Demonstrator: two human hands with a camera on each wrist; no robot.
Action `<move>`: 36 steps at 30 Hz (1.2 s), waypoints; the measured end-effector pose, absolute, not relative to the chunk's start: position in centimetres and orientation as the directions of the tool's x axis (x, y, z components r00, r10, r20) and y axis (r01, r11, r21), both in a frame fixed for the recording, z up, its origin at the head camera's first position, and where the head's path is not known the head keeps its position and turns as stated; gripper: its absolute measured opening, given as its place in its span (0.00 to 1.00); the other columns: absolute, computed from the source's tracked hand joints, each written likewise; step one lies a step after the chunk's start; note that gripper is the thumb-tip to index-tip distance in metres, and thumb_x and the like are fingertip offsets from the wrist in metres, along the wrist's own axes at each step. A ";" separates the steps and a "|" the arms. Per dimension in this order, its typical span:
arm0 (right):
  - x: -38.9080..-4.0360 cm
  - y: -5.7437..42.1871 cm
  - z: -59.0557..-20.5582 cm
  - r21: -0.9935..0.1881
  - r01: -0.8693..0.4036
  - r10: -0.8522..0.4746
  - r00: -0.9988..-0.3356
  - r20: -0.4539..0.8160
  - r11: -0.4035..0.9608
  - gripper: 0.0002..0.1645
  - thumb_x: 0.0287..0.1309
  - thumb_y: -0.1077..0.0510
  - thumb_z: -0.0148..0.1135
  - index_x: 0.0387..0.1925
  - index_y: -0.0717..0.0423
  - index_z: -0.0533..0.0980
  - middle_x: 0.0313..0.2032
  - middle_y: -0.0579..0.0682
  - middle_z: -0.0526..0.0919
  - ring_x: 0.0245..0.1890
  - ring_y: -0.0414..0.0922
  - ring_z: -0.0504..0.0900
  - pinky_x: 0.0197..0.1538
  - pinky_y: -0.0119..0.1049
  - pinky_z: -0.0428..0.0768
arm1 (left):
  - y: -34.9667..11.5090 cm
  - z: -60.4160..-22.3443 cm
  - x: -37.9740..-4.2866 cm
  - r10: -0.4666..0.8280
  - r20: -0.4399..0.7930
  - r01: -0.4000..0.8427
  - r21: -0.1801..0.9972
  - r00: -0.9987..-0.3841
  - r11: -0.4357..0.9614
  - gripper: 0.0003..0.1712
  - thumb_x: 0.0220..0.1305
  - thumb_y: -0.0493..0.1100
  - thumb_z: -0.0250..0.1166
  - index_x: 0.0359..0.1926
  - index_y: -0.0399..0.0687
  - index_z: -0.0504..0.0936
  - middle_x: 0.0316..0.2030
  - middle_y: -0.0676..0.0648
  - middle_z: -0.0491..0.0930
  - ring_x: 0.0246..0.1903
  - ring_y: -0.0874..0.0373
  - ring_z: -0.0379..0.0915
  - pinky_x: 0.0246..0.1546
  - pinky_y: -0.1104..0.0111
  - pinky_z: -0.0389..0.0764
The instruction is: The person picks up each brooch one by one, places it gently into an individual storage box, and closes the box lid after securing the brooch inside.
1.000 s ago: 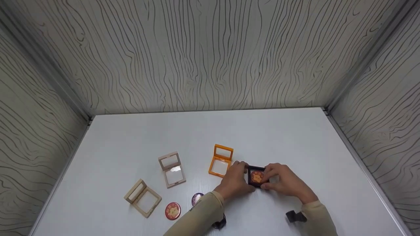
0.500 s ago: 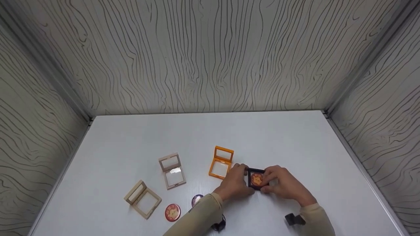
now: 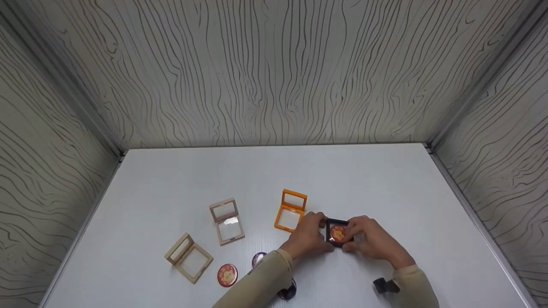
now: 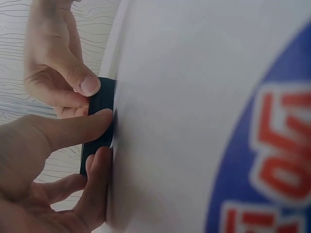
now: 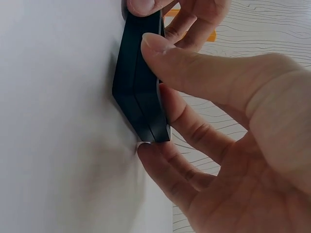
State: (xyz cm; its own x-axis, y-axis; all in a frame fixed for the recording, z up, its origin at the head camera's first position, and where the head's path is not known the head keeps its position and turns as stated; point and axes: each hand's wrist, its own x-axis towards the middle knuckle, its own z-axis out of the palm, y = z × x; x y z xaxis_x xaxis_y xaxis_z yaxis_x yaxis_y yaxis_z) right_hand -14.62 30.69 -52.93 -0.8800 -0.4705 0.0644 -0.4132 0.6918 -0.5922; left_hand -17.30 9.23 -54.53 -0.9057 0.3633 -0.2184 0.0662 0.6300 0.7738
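Note:
A small dark square display case (image 3: 328,233) with a clear window lies shut on the white table, right of centre. Inside shows a round red badge (image 3: 338,234) with a yellowish figure. My left hand (image 3: 308,237) grips the case's left side, its thumb on the near edge. From the right, my right hand (image 3: 373,240) pinches the opposite side, fingers over part of the window. In the right wrist view the case (image 5: 136,68) is seen edge-on with a thin seam, the right thumb (image 5: 160,46) pressing its side. The left wrist view has both thumbs on the case (image 4: 103,99).
Three cases stand with lids up: orange (image 3: 278,218), pinkish (image 3: 218,233) and beige (image 3: 205,262). Another red badge (image 3: 227,275) lies nearby. A purple badge (image 3: 258,258) and a dark round one (image 3: 289,291) are partly behind the left sleeve (image 3: 261,280). Patterned walls (image 3: 265,72) enclose the table.
Both hands keep hold of the dark case in the same spot, with only slight finger movement. The head view has shifted a little.

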 end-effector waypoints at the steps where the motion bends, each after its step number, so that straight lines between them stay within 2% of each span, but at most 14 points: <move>1: -14.6 30.7 -52.9 -0.589 -0.416 -0.473 -0.879 0.063 0.693 0.05 0.47 0.53 0.79 0.26 0.39 0.88 0.33 0.33 0.79 0.46 0.44 0.76 0.54 0.49 0.73 | 9.3 -54.6 -17.3 0.365 -0.217 0.068 0.774 -0.905 0.629 0.34 0.40 0.45 0.85 0.49 0.53 0.78 0.39 0.56 0.73 0.35 0.63 0.69 0.37 0.71 0.76; 6: -14.6 30.7 -52.8 -0.591 -0.413 -0.477 -0.877 0.053 0.693 0.04 0.48 0.52 0.79 0.26 0.39 0.88 0.33 0.33 0.80 0.46 0.44 0.77 0.54 0.49 0.73 | 9.3 -54.5 -17.3 0.363 -0.223 0.063 0.773 -0.905 0.631 0.34 0.41 0.46 0.85 0.50 0.53 0.78 0.39 0.56 0.73 0.35 0.63 0.70 0.36 0.71 0.76; 14: -15.0 30.3 -52.3 -0.577 -0.377 -0.453 -0.891 0.013 0.724 0.07 0.45 0.55 0.80 0.27 0.37 0.88 0.32 0.32 0.80 0.44 0.43 0.76 0.53 0.50 0.73 | 8.5 -54.2 -17.0 0.407 -0.220 0.074 0.801 -0.886 0.595 0.39 0.45 0.44 0.82 0.59 0.54 0.76 0.41 0.58 0.72 0.36 0.66 0.70 0.35 0.72 0.76; 18: -15.2 30.2 -52.2 -0.577 -0.349 -0.444 -0.896 -0.026 0.738 0.10 0.44 0.54 0.81 0.29 0.35 0.88 0.33 0.31 0.80 0.45 0.43 0.77 0.55 0.52 0.73 | 8.1 -53.7 -16.8 0.425 -0.255 0.052 0.806 -0.868 0.589 0.35 0.48 0.45 0.81 0.56 0.53 0.75 0.40 0.57 0.71 0.34 0.66 0.70 0.33 0.72 0.75; 23: -15.3 30.4 -52.1 -0.605 -0.337 -0.451 -0.891 -0.041 0.721 0.12 0.45 0.51 0.81 0.33 0.38 0.86 0.36 0.34 0.81 0.43 0.41 0.79 0.54 0.50 0.76 | 7.7 -53.2 -16.3 0.464 -0.278 0.109 0.753 -0.841 0.649 0.32 0.54 0.51 0.78 0.57 0.53 0.74 0.40 0.57 0.72 0.33 0.66 0.70 0.32 0.72 0.75; 27: -15.4 30.3 -51.9 -0.613 -0.364 -0.463 -0.887 -0.002 0.701 0.13 0.48 0.49 0.79 0.36 0.42 0.84 0.39 0.37 0.81 0.44 0.41 0.80 0.53 0.50 0.78 | 7.0 -52.7 -15.7 0.487 -0.277 0.173 0.699 -0.828 0.694 0.36 0.57 0.55 0.74 0.64 0.54 0.72 0.44 0.57 0.74 0.37 0.66 0.70 0.39 0.70 0.77; 31: -15.6 29.8 -51.8 -0.603 -0.391 -0.451 -0.891 0.057 0.695 0.17 0.51 0.52 0.78 0.42 0.47 0.82 0.41 0.40 0.82 0.46 0.43 0.82 0.53 0.51 0.79 | 5.7 -52.3 -15.2 0.509 -0.245 0.239 0.665 -0.825 0.708 0.37 0.60 0.57 0.72 0.66 0.53 0.71 0.48 0.56 0.76 0.41 0.67 0.70 0.47 0.69 0.77; 36: -16.0 28.7 -51.8 -0.641 -0.329 -0.397 -0.917 0.042 0.693 0.27 0.56 0.52 0.74 0.56 0.52 0.77 0.49 0.46 0.83 0.52 0.49 0.82 0.56 0.52 0.79 | 4.3 -51.8 -14.3 0.510 -0.235 0.254 0.653 -0.828 0.714 0.35 0.61 0.57 0.71 0.65 0.51 0.72 0.47 0.56 0.76 0.42 0.67 0.72 0.47 0.68 0.78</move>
